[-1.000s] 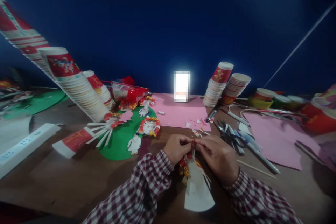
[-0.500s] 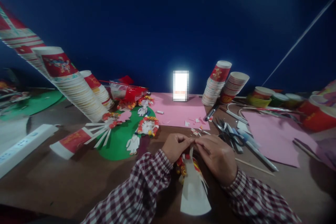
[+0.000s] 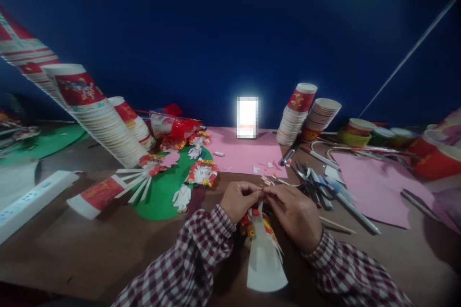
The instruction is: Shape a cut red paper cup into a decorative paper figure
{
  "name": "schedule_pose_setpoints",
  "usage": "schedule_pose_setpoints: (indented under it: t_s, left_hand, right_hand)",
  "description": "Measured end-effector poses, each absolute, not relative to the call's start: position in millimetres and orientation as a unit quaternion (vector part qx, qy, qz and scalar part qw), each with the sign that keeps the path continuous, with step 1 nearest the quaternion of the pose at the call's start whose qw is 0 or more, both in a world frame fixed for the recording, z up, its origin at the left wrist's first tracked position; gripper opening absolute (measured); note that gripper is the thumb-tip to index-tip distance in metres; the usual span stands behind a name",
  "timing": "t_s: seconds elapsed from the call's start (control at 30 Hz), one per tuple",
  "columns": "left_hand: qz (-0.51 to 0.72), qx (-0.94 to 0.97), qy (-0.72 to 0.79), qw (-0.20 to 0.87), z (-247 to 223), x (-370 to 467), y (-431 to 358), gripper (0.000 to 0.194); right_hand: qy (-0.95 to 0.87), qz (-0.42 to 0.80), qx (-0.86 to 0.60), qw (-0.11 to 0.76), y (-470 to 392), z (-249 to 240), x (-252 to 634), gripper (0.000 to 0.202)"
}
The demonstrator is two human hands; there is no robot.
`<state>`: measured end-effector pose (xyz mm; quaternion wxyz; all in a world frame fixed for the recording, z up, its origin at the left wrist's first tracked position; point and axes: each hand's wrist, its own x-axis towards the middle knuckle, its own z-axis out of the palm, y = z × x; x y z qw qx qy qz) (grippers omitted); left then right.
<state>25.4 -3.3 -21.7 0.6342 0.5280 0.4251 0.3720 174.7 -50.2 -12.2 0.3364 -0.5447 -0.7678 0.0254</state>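
Maroon-and-white checked sleeves point(image 3: 176, 261) end in cuffs point(image 3: 224, 219) that look gathered.

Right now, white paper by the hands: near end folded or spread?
Spread: the white paper fans out to a broad curved edge, no fold visible.

Paper piece point(image 3: 267, 264) between the hands point(image 3: 297, 216), cutouts point(image 3: 182, 197) on a sheet point(image 3: 154, 204) left, cup stacks point(image 3: 297, 112) behind, power strip point(image 3: 36, 201) far left
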Motion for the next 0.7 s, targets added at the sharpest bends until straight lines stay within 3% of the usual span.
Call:
schedule_pose_setpoints:
  t_s: [0.27, 0.43, 0.7]
  left_hand:
    - [0.369, 0.531, 0.415, 0.639, -23.1, 22.8, -0.7, 0.023]
    - [0.377, 0.550, 0.384, 0.639, -20.7, 22.1, -1.0, 0.039]
    - [0.377, 0.555, 0.360, 0.648, -19.9, 24.3, -2.6, 0.041]
  right_hand:
    - [-0.754, 0.042, -0.570, 0.323, -50.8, -11.7, 174.1, 0.015]
    - [-0.768, 0.028, -0.552, 0.324, -49.8, -11.5, 174.5, 0.022]
    - [-0.767, 0.039, -0.536, 0.349, -50.7, -7.0, 174.2, 0.020]
